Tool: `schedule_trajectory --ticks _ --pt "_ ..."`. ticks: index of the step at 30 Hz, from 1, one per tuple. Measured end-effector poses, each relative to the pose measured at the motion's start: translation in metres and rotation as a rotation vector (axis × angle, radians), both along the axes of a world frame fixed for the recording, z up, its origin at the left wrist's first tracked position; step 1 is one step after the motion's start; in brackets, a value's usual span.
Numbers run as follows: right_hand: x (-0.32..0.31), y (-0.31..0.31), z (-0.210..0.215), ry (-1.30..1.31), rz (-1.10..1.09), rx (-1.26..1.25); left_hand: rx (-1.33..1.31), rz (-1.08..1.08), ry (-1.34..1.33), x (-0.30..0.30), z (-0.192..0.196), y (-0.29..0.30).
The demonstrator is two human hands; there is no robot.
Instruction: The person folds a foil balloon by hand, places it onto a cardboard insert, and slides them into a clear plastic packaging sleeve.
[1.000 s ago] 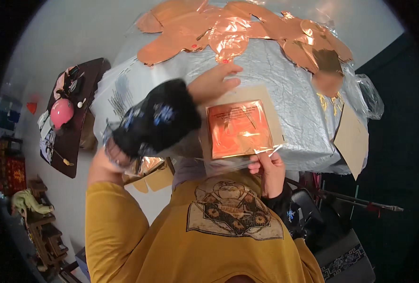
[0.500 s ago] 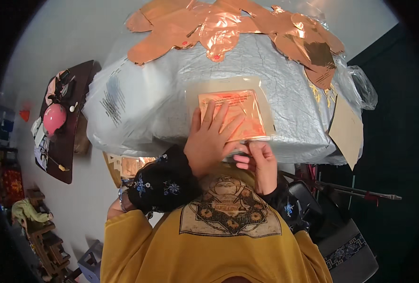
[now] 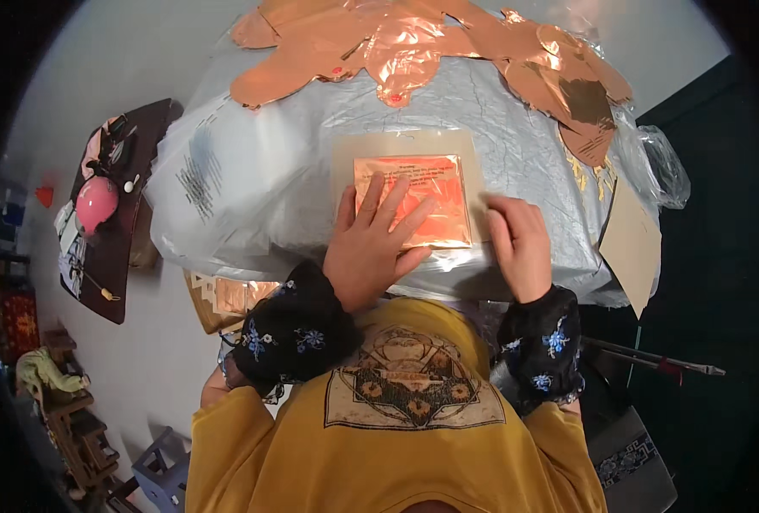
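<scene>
A shiny copper foil sheet [image 3: 422, 184] lies on a beige cardboard square [image 3: 349, 154], on a table covered with silvery plastic [image 3: 251, 179]. My left hand [image 3: 371, 244] rests flat on the foil's lower left part, fingers spread. My right hand [image 3: 519, 244] lies palm down at the cardboard's right edge, just beside the foil, fingers together. Neither hand grips anything. Both wrists wear dark sleeves with blue flowers.
Crumpled copper foil pieces [image 3: 396, 43] are heaped along the table's far edge. Beige cardboard [image 3: 629, 244] hangs off the right side. A dark side table [image 3: 110, 214] with a pink round object [image 3: 97, 203] stands at left. A foil-covered piece [image 3: 221, 295] sits below the table's near-left edge.
My left hand came down from the upper left and now lies flat on the foil. My right hand moved from the sheet's lower corner to the right edge and flattened.
</scene>
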State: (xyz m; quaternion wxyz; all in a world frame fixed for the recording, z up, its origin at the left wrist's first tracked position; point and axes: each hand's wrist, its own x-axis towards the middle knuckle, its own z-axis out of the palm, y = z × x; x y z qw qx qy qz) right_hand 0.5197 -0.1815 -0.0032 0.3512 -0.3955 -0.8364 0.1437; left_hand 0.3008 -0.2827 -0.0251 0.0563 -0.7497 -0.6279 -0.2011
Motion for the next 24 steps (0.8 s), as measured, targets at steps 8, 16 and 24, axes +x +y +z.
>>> schedule_trajectory --ticks 8,16,24 --pt "-0.007 -0.004 -0.015 -0.042 0.011 0.046 0.007 0.129 0.016 0.015 0.000 -0.003" --pt "-0.004 -0.004 -0.009 -0.077 0.053 0.007 0.016 0.176 0.009 0.023 0.000 -0.001" --pt "0.000 -0.004 -0.005 -0.160 0.140 0.053 0.002 0.212 0.002 0.021 -0.005 -0.003"
